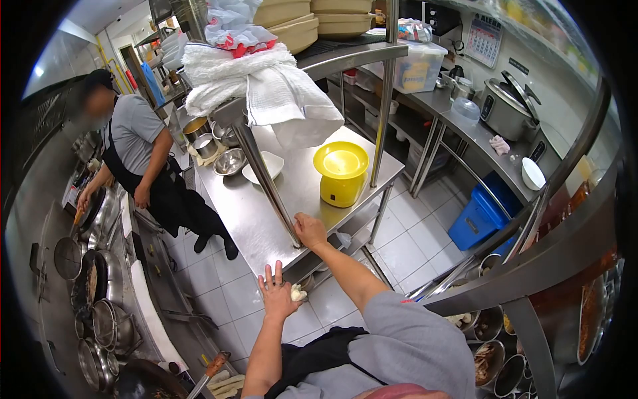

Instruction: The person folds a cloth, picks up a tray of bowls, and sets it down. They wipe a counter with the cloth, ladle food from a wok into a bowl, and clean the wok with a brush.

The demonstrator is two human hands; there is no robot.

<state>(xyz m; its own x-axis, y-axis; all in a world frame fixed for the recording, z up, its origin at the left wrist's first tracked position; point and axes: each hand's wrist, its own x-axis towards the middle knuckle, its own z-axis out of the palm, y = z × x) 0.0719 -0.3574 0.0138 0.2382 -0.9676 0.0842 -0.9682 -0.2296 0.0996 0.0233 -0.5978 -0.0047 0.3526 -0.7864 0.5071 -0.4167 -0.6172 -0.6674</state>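
Note:
My left hand point(276, 292) is open, its fingers spread over the front corner of the steel table point(252, 246), with a ring on one finger. Beside its thumb shows a lumpy white piece of food point(298, 292); I cannot tell whether the hand touches it. My right hand point(310, 231) is closed, its fingers curled at the table's edge right beside a metal post point(269, 179). What those fingers hold, if anything, is hidden. Farther back on the table stands a yellow kitchen scale point(341, 174) with a round pan on top.
Metal bowls point(230, 161) and a white dish point(264, 167) sit on the table. Folded white towels point(259, 86) hang from the overhead shelf. A co-worker point(136, 146) stands at the stove with pans point(93, 276). At right are a blue bin point(485, 213) and a rice cooker point(508, 106).

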